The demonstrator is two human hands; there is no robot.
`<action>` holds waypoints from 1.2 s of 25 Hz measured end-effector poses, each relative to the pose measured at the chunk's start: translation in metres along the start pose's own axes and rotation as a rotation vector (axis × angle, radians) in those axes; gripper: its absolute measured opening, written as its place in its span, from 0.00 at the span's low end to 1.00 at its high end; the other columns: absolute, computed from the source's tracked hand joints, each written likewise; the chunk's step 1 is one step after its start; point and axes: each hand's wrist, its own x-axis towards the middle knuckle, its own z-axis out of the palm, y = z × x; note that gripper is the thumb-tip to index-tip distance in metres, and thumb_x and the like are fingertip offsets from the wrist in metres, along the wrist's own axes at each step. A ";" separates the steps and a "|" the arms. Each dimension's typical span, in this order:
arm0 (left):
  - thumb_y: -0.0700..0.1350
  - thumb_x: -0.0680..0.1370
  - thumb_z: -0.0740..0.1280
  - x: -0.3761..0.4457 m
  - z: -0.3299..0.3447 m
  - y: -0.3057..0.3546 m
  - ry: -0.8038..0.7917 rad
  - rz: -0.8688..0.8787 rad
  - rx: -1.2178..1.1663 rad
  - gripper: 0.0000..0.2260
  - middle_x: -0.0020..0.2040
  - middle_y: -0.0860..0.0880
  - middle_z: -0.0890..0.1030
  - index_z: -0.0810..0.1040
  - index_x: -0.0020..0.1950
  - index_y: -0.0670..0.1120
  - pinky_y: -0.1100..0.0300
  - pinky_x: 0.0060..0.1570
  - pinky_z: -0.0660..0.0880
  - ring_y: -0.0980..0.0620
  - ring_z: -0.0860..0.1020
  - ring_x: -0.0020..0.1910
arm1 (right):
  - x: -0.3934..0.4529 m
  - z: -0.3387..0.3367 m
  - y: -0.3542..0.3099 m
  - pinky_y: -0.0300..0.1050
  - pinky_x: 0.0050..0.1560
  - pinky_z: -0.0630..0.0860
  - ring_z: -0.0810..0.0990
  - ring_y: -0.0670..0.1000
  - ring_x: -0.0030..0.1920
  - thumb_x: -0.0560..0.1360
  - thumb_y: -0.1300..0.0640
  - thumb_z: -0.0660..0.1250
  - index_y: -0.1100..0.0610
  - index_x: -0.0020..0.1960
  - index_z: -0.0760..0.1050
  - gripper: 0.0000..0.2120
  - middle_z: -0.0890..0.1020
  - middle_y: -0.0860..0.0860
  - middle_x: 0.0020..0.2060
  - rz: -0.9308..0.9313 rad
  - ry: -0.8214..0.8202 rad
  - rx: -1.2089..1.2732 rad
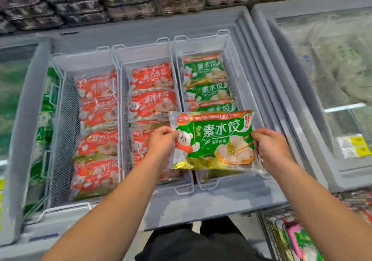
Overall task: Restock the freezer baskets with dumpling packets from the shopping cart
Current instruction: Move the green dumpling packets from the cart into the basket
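A green dumpling packet (213, 139) hangs flat over the near end of the right freezer basket (231, 59). My left hand (161, 142) pinches its left edge and my right hand (269, 146) grips its right edge. Farther back in that basket lie three green packets (205, 73). The middle basket (141, 57) holds several red dumpling packets (153, 103), and the left basket (80, 63) holds more red packets (96, 115). The shopping cart (281, 230) shows at the lower right with green and pink packets inside.
The open chest freezer has a grey rim (201, 204) along its front. A closed glass-lidded freezer (332, 79) stands to the right, another (12, 89) to the left. Stacked trays of goods (120, 0) line the shelf behind.
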 end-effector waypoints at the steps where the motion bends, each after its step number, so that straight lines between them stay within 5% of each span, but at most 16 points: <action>1: 0.41 0.74 0.71 0.010 0.002 0.004 0.009 -0.011 -0.007 0.09 0.38 0.41 0.80 0.76 0.35 0.45 0.39 0.45 0.79 0.43 0.79 0.39 | 0.012 0.007 -0.007 0.49 0.41 0.77 0.81 0.54 0.41 0.71 0.59 0.70 0.58 0.47 0.81 0.06 0.84 0.57 0.41 -0.001 -0.010 -0.009; 6: 0.42 0.75 0.71 0.067 0.024 0.041 0.125 -0.005 -0.032 0.07 0.34 0.47 0.77 0.78 0.37 0.47 0.59 0.36 0.69 0.47 0.73 0.33 | 0.085 0.046 -0.053 0.37 0.27 0.70 0.75 0.48 0.32 0.76 0.63 0.67 0.58 0.47 0.79 0.03 0.80 0.52 0.34 -0.014 -0.095 -0.039; 10: 0.42 0.77 0.70 0.121 0.048 0.071 0.151 0.016 0.008 0.10 0.33 0.45 0.73 0.74 0.36 0.43 0.58 0.33 0.64 0.48 0.68 0.32 | 0.148 0.083 -0.091 0.34 0.25 0.69 0.73 0.43 0.26 0.76 0.65 0.64 0.57 0.40 0.76 0.08 0.76 0.49 0.26 -0.067 -0.128 -0.095; 15: 0.41 0.77 0.69 0.190 0.076 0.092 0.190 -0.034 0.055 0.12 0.29 0.48 0.72 0.73 0.34 0.45 0.60 0.31 0.65 0.51 0.68 0.28 | 0.227 0.126 -0.110 0.44 0.43 0.76 0.79 0.49 0.37 0.74 0.62 0.68 0.52 0.39 0.79 0.08 0.81 0.49 0.34 -0.044 -0.098 -0.165; 21: 0.44 0.77 0.70 0.266 0.101 0.107 0.264 -0.064 0.106 0.09 0.37 0.53 0.79 0.79 0.37 0.47 0.57 0.39 0.74 0.52 0.75 0.36 | 0.292 0.168 -0.124 0.39 0.35 0.73 0.76 0.45 0.34 0.76 0.62 0.67 0.51 0.41 0.78 0.08 0.80 0.48 0.35 -0.030 -0.109 -0.190; 24: 0.44 0.77 0.69 0.287 0.113 0.103 0.279 -0.073 0.174 0.07 0.32 0.55 0.79 0.82 0.40 0.46 0.62 0.32 0.71 0.60 0.75 0.27 | 0.312 0.176 -0.116 0.38 0.33 0.72 0.77 0.44 0.35 0.76 0.60 0.66 0.52 0.44 0.79 0.05 0.81 0.46 0.35 -0.052 -0.091 -0.250; 30: 0.44 0.78 0.67 0.290 0.127 0.091 0.226 -0.034 0.361 0.05 0.40 0.52 0.81 0.83 0.45 0.48 0.63 0.37 0.71 0.52 0.78 0.39 | 0.321 0.171 -0.078 0.49 0.51 0.81 0.83 0.54 0.46 0.76 0.58 0.66 0.54 0.49 0.82 0.07 0.84 0.51 0.43 -0.029 -0.076 -0.445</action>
